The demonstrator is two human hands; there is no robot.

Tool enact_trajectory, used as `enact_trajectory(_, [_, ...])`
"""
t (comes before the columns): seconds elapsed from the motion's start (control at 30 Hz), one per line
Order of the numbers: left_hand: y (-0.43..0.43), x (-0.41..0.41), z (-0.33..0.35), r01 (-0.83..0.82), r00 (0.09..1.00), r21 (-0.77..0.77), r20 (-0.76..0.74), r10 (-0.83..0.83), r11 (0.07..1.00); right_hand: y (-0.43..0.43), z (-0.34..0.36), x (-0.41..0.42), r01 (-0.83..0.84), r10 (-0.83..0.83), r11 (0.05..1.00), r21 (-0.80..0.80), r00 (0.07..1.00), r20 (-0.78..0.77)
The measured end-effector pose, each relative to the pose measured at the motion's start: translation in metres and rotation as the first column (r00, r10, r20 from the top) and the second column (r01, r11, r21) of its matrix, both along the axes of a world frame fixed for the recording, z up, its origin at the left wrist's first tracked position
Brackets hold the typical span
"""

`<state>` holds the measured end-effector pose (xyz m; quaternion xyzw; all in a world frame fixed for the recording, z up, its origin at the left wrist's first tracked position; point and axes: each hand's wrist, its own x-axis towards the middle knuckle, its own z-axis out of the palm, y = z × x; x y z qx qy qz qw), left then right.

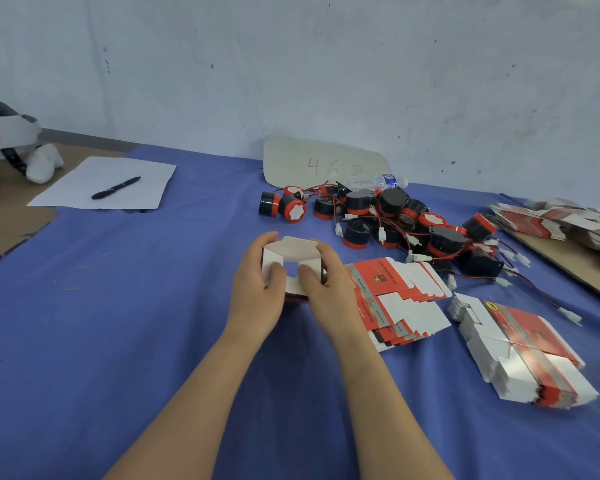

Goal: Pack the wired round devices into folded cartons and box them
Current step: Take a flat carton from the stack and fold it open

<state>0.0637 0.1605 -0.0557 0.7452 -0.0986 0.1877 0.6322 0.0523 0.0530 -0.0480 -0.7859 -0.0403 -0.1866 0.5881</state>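
On the blue cloth-covered table [118, 306], centre: the left hand [257, 291] and right hand [329, 289] together grasp one half-folded white-and-red card carton [298, 249], thumbs on its flaps. Behind it is one heap of a dozen-odd black-and-red round wired devices [392, 202]. Beside the right hand lie two stacks of flat red-and-white cartons [395, 296].

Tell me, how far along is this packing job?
Barely begun. No packed carton shows anywhere on the table. The left hand and right hand hold one carton and are folding its white flaps. Left to do: the heap of wired round devices lies loose, and the stacks of flat cartons wait unfolded beside it.
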Motion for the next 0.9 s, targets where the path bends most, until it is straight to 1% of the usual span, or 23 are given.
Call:
enact_trajectory(0.07, [0.002, 0.000, 0.000, 0.005, 1.000, -0.034, 0.005, -0.005, 0.999, -0.001, 0.003, -0.004, -0.075, 0.076, 0.997, -0.020, 0.997, 0.025])
enact_trajectory(0.1, [0.004, 0.001, 0.001, 0.004, 1.000, -0.058, 0.010, -0.003, 0.998, -0.003, 0.004, -0.005, -0.142, 0.142, 0.990, -0.001, 0.990, 0.015])
enact_trajectory(0.17, [0.008, 0.001, 0.003, -0.005, 1.000, -0.115, 0.013, 0.007, 0.993, -0.005, 0.010, -0.009, -0.291, 0.295, 0.954, 0.070, 0.954, -0.047])
enact_trajectory(0.23, [0.012, 0.002, 0.003, -0.013, 1.000, -0.193, 0.006, 0.014, 0.981, -0.006, 0.013, -0.012, -0.362, 0.375, 0.924, 0.122, 0.919, -0.118])
enact_trajectory(0.3, [0.011, 0.002, 0.004, -0.014, 1.000, -0.269, -0.012, 0.011, 0.963, -0.007, 0.016, -0.014, -0.343, 0.366, 0.926, 0.155, 0.917, -0.157])
enact_trajectory(0.4, [0.007, 0.000, 0.004, -0.040, 0.999, -0.295, -0.010, 0.039, 0.955, -0.008, 0.017, -0.012, -0.312, 0.341, 0.934, 0.174, 0.924, -0.174])
enact_trajectory(0.43, [0.005, 0.000, 0.004, -0.048, 0.999, -0.291, -0.003, 0.049, 0.956, -0.009, 0.016, -0.012, -0.304, 0.328, 0.941, 0.151, 0.927, -0.180])
enact_trajectory(0.53, [0.004, -0.001, 0.004, -0.048, 0.999, -0.276, 0.007, 0.052, 0.960, -0.010, 0.014, -0.010, -0.271, 0.265, 0.963, -0.013, 0.950, -0.168])
enact_trajectory(0.67, [0.005, 0.000, 0.003, -0.058, 0.998, -0.246, 0.020, 0.065, 0.968, -0.008, 0.012, -0.010, -0.231, 0.216, 0.964, -0.132, 0.970, -0.114])
enact_trajectory(0.83, [0.002, 0.001, -0.001, -0.051, 0.998, -0.184, 0.035, 0.059, 0.982, -0.006, 0.007, -0.006, -0.165, 0.154, 0.971, -0.172, 0.985, -0.074])
enact_trajectory(0.9, [0.001, 0.000, -0.004, -0.038, 0.996, -0.171, 0.077, 0.051, 0.985, -0.005, 0.003, -0.004, -0.129, 0.115, 0.962, -0.240, 0.991, -0.072])
